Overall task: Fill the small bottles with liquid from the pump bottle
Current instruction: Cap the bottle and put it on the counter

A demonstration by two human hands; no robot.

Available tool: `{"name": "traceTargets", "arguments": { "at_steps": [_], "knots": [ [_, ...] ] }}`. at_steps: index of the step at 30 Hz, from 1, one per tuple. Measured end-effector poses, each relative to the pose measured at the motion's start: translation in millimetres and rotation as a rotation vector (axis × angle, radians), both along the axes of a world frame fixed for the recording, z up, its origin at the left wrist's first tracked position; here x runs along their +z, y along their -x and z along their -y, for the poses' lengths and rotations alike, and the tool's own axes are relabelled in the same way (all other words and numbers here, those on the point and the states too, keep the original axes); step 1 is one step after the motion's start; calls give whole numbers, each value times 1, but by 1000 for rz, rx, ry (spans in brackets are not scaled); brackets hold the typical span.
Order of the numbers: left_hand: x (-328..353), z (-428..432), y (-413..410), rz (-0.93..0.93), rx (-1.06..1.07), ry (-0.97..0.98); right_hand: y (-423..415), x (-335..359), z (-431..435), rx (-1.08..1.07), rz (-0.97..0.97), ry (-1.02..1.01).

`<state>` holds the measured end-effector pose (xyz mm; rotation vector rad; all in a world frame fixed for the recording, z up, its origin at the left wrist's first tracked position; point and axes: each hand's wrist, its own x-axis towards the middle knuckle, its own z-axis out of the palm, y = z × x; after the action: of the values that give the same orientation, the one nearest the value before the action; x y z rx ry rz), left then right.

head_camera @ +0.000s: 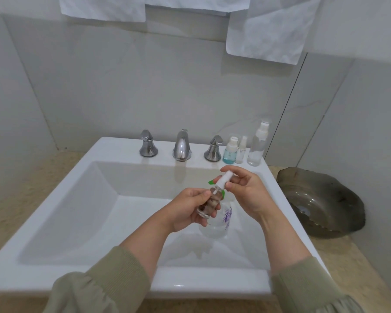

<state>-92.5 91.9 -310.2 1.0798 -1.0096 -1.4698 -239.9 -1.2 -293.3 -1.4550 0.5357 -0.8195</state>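
First, left hand [190,208]: fingers curled round a small clear glass bottle [213,195], held tilted above the basin, neck pointing up towards the right hand.
Right hand [246,193]: fingertips pinch a white cylindrical spray cap [224,177] at the small bottle's neck; whether the cap is seated on the neck cannot be told.
Pump bottle: a larger clear plastic bottle with purple print [217,224] sits below and behind the hands inside the basin, with bits of its green pump head [223,194] showing between the fingers.
Sink: white rectangular ceramic sink [190,281] with a chrome spout [181,145] between two chrome handles.
Back ledge, right of the handles: a small bottle of blue liquid [229,152], a tiny clear spray bottle [240,152] just beside it, and a tall clear spray bottle [256,147].
Counter, right: a dark shell-shaped dish [321,202].
Sleeves: olive green.
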Motion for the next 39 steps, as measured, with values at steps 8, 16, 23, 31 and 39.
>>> {"name": "traceTargets", "arguments": {
  "at_steps": [8, 16, 23, 31, 39],
  "knots": [
    [1, -2, 1, 115, 63, 21, 0, -1, -1, -30, -29, 32],
    [2, 0, 3, 131, 103, -9, -1, 1, -3, -91, -20, 88],
    [4, 0, 1, -70, -5, -46, 0, 4, -1, -44, 36, 76],
    [7, 0, 0, -195, -90, -101, 1, 5, 0, 83, 151, 24],
    [3, 2, -1, -108, -37, -44, 2, 5, 1, 31, 24, 39]
  ]
}}
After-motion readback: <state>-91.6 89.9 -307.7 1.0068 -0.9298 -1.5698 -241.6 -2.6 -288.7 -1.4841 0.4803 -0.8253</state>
